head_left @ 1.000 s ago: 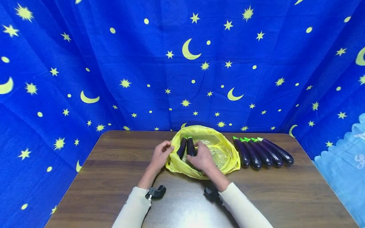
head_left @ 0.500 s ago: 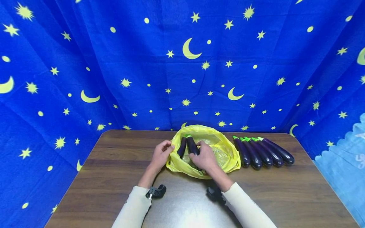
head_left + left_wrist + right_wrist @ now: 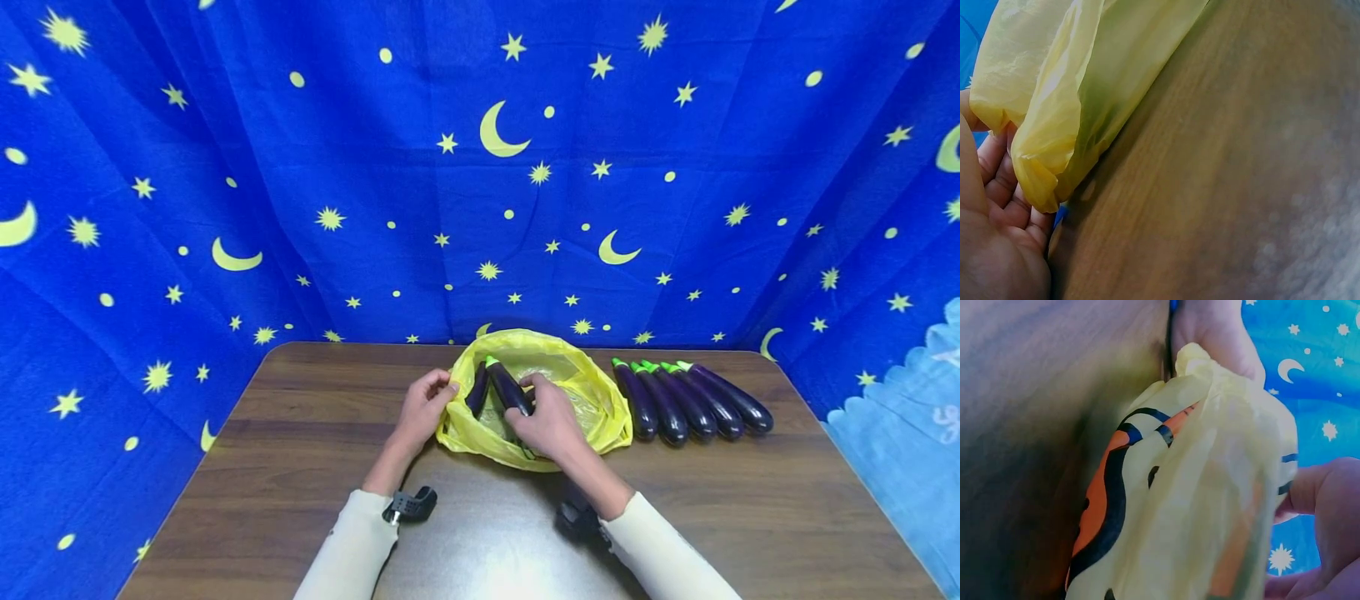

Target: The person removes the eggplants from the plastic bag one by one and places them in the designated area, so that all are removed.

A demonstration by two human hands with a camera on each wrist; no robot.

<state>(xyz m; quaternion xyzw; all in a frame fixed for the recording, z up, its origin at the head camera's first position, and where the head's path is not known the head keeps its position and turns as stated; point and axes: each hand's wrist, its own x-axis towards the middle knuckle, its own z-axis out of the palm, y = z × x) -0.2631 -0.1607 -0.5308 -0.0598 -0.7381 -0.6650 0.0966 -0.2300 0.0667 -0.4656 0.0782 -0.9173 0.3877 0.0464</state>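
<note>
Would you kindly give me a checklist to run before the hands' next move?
1. Yellow plastic bag mouth open: ok.
2. Left hand pinching its rim: ok.
3. Right hand gripping a long, glossy purple eggplant within it: ok.
4. Held eggplant's lower end resting on the bag's bottom: cannot tell, hidden.
5. Row of five similar eggplants bagged: not ok, on the brown wooden table.

Loud blue backdrop (image 3: 360, 125) with yellow moons and stars all across the top, paler blue scalloped cloth (image 3: 896, 467) lower right, woodgrain bench (image 3: 277, 500), big shiny glare (image 3: 517, 575) bottom centre.
</note>
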